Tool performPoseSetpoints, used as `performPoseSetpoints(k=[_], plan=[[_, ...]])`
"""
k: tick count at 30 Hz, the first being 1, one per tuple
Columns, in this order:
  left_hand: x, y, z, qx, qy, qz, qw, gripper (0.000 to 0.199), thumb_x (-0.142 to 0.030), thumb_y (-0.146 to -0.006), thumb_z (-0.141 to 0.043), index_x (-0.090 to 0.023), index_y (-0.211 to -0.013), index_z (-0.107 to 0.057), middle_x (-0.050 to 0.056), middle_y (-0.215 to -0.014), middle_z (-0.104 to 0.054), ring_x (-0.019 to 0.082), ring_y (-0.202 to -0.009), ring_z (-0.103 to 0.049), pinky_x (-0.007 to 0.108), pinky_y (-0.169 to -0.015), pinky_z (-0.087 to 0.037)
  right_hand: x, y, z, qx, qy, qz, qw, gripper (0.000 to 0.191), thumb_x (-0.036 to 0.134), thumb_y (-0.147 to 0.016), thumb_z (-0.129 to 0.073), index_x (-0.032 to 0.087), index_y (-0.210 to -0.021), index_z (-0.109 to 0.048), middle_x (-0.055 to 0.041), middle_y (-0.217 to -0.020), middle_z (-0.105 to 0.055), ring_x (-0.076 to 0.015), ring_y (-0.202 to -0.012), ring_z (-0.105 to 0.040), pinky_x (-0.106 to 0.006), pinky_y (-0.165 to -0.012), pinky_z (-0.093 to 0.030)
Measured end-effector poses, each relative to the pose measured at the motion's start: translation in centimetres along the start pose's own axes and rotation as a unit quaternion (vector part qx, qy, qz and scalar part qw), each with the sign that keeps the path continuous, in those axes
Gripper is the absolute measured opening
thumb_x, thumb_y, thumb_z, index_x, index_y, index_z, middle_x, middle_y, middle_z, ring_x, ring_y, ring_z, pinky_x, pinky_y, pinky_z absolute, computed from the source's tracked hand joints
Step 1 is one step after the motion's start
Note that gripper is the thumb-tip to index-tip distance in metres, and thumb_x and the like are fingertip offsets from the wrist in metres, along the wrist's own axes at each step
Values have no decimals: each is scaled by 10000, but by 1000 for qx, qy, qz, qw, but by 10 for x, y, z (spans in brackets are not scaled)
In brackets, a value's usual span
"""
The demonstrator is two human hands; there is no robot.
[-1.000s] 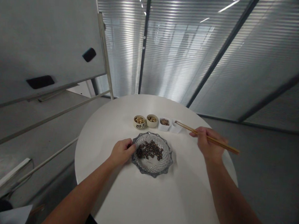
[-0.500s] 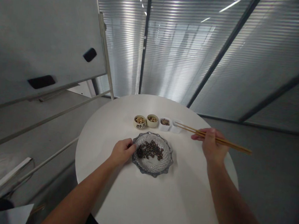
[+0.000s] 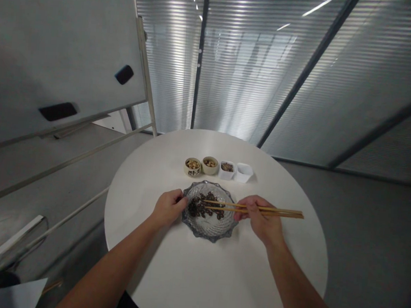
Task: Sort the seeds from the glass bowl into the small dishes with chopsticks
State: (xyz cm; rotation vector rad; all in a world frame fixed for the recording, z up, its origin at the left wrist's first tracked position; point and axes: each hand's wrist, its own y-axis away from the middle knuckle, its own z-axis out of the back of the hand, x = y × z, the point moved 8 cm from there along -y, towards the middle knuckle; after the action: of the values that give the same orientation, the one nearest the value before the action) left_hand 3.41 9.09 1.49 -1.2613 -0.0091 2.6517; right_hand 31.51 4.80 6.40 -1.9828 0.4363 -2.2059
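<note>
A scalloped glass bowl (image 3: 212, 231) stands on the white table, holding many small dark brown pieces (image 3: 202, 208) that look like beans, mostly on its left side. My left hand (image 3: 169, 207) grips the bowl's left rim with thumb and fingers. In my right hand (image 3: 262, 220) is a pair of wooden chopsticks (image 3: 230, 206), pointing left. Their tips are over the brown pieces in the bowl; I cannot tell whether they touch or pinch one. The fingers of my right hand are close to the bowl's right rim.
Behind the bowl stand two cream cups (image 3: 192, 171) (image 3: 209, 169) with nut-like pieces, a white square cup (image 3: 226, 173) with small brown bits, and another white cup (image 3: 243, 176). A whiteboard (image 3: 69, 39) on a frame stands left of the round table (image 3: 197, 283).
My right hand has swung left and nearer, bringing the chopsticks from the rightmost white cup to over the bowl. My left hand stays at the rim.
</note>
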Motion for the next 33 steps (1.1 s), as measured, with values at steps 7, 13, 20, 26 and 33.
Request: performPoseSetpoints(k=[7,13,20,26,33], plan=[[0,0,0,-5,-6,-4,1000,308,-401,-867,-493,-197,-639,-464,-42,-596,-442,122,-607,-429,259,-579,-268,-11,1,-3,0,50,-14,999,372,516,-958,-621,210,-754,-677,-4,-525,-678,-174,-432,-641,-267,-435,-555],[2,0,-1,-1,-1,6,1000,289,-399,-864,-488,-196,-657,-494,-40,-597,-440,126,-615,-435,258,-581,-268,-11,1,-1,-4,69,1,998,373,501,-967,-612,214,-743,-695,-9,-535,-685,-183,-443,-648,-282,-443,-559],[2,0,-1,-7,5,3,1000,287,-389,-859,-491,-195,-647,-494,-38,-593,-444,124,-611,-431,256,-575,-267,-2,2,1,-31,109,39,993,411,514,-971,-600,206,-725,-716,-14,-530,-690,-186,-463,-667,-277,-475,-572],[3,0,-2,-5,6,-4,1000,307,-409,-873,-491,-193,-654,-488,-42,-592,-427,120,-607,-426,255,-575,-264,2,5,9,-78,90,36,992,437,535,-973,-585,203,-715,-705,-14,-504,-680,-183,-442,-663,-270,-468,-560],[3,0,-1,-5,15,-3,1000,292,-393,-864,-499,-194,-653,-481,-45,-592,-423,117,-604,-414,255,-576,-262,2,4,-2,-29,86,44,995,416,511,-979,-584,210,-718,-704,-8,-518,-676,-181,-453,-650,-280,-472,-554]])
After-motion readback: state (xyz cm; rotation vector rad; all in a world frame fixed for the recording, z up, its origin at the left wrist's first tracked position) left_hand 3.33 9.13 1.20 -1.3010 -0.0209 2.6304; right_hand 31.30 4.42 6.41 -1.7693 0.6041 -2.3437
